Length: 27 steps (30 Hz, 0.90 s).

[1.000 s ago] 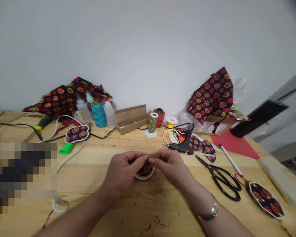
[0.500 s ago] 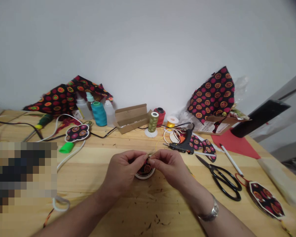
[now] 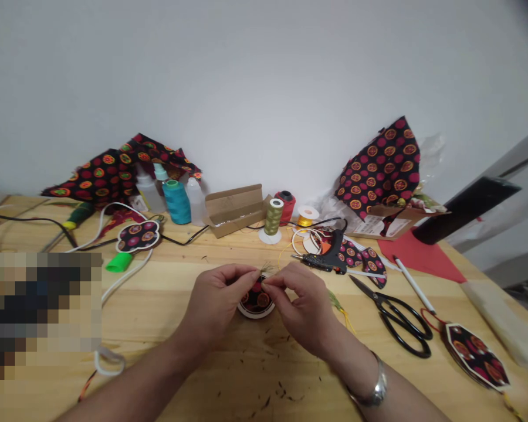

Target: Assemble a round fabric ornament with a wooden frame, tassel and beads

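Note:
A round piece (image 3: 256, 303) covered in dark patterned fabric, with a pale rim, lies between my hands low over the table. My left hand (image 3: 220, 299) is closed, thumb and forefinger pinching at its upper left edge. Opposite it, my right hand (image 3: 301, 302) pinches fine olive-green thread (image 3: 269, 267) close to the top edge; loose ends fan out above the fingertips. The exact grip points are partly hidden by the fingers. Beside my right wrist lies a green and yellow tassel (image 3: 341, 308), partly covered.
Black scissors (image 3: 393, 319) and a hot glue gun (image 3: 323, 258) lie to the right, near an octagonal fabric piece (image 3: 477, 357). Behind stand an olive thread spool (image 3: 273, 218), a teal spool (image 3: 176, 202) and an open cardboard box (image 3: 235, 211). White cable (image 3: 114, 287) runs along the left.
My right hand has shifted slightly, its fingertips moving lower. More of the round piece shows, and the thread ends now stand out above it. The tassel by my right wrist is more visible.

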Each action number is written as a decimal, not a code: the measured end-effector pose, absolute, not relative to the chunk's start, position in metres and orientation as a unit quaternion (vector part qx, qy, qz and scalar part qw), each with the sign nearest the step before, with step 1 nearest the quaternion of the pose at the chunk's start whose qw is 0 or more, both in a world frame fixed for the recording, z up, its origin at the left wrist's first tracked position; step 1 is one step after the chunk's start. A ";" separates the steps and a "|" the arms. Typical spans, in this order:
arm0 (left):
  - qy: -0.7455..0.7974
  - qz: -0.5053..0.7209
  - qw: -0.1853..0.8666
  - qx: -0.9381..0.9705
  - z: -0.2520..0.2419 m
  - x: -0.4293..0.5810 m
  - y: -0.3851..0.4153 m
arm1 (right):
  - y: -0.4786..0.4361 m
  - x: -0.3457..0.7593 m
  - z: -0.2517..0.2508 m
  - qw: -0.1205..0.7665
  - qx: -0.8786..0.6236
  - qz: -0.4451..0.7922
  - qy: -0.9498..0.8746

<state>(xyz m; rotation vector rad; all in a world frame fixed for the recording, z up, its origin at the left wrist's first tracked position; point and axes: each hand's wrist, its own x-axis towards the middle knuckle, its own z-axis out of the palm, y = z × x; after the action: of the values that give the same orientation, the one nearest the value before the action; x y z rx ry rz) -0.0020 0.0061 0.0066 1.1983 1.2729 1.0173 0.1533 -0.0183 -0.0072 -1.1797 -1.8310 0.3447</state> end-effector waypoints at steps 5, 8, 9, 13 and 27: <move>0.519 0.422 0.563 0.486 0.003 -0.002 0.007 | -0.019 0.154 -0.007 0.415 -0.432 0.030 -0.801; 0.524 0.421 0.558 0.486 0.002 -0.003 0.008 | -0.019 0.155 -0.007 0.376 -0.412 -0.022 -0.830; 0.525 0.421 0.559 0.484 0.002 -0.003 0.008 | -0.020 0.156 -0.007 0.369 -0.407 -0.032 -0.835; 0.522 0.420 0.577 0.467 0.005 -0.003 0.008 | -0.023 0.156 -0.008 0.377 -0.376 -0.022 -0.846; 0.528 0.425 0.609 0.411 0.003 -0.001 0.007 | -0.001 0.168 -0.006 0.575 -0.564 0.324 -0.497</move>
<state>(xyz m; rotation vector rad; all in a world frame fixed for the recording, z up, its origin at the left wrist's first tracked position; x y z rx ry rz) -0.0006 0.0074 0.0027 0.9500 1.2198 0.9815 0.1678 -0.0014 -0.0065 -1.3209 -1.1640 0.7589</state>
